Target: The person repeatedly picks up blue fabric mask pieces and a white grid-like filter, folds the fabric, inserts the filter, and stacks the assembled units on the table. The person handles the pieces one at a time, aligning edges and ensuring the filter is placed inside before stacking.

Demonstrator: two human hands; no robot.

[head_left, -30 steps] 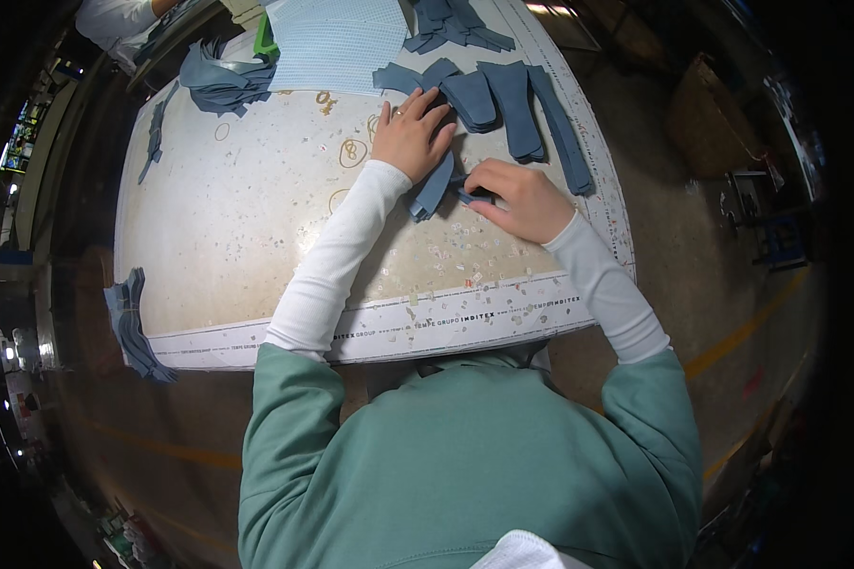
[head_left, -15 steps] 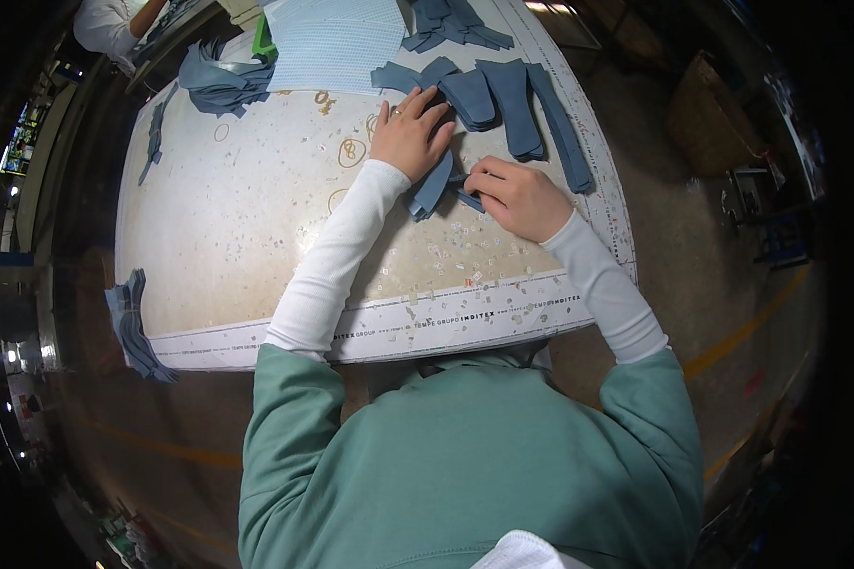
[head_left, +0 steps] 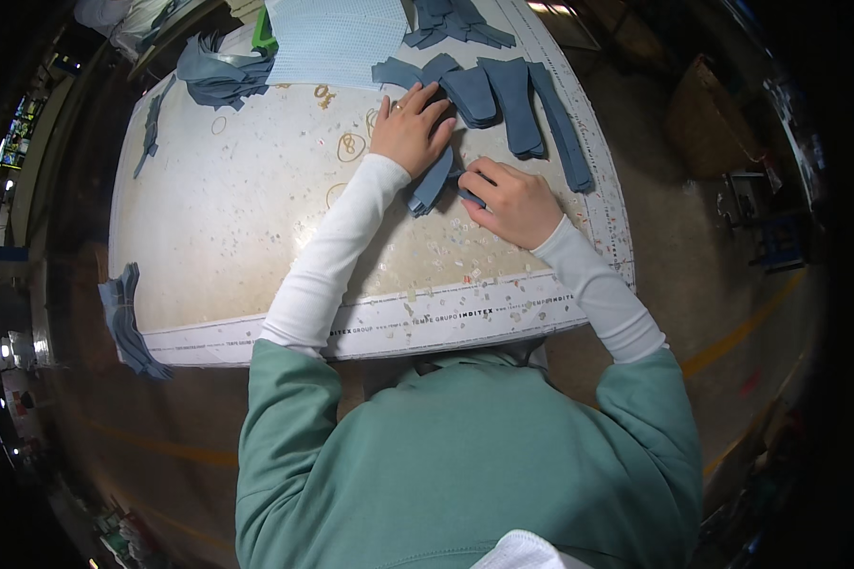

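My left hand (head_left: 410,128) lies flat, steadying a blue fabric strip (head_left: 431,182) on the counter (head_left: 228,218); right hand (head_left: 512,201) fingers apparently pinch its near end.

Fabric strip (head_left: 432,185) on table (head_left: 228,237), toward far right corner, between left hand (head_left: 410,131) and right hand (head_left: 510,199). Row of cut pieces (head_left: 512,104) behind them. Mesh sheet (head_left: 337,38) at far edge. Fabric bundle (head_left: 123,322) overhanging near left corner.

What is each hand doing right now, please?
Left hand: open, fingers spread, pressing flat on a long blue-grey fabric strip.
Right hand: curled, fingers pinching the same strip's lower end.
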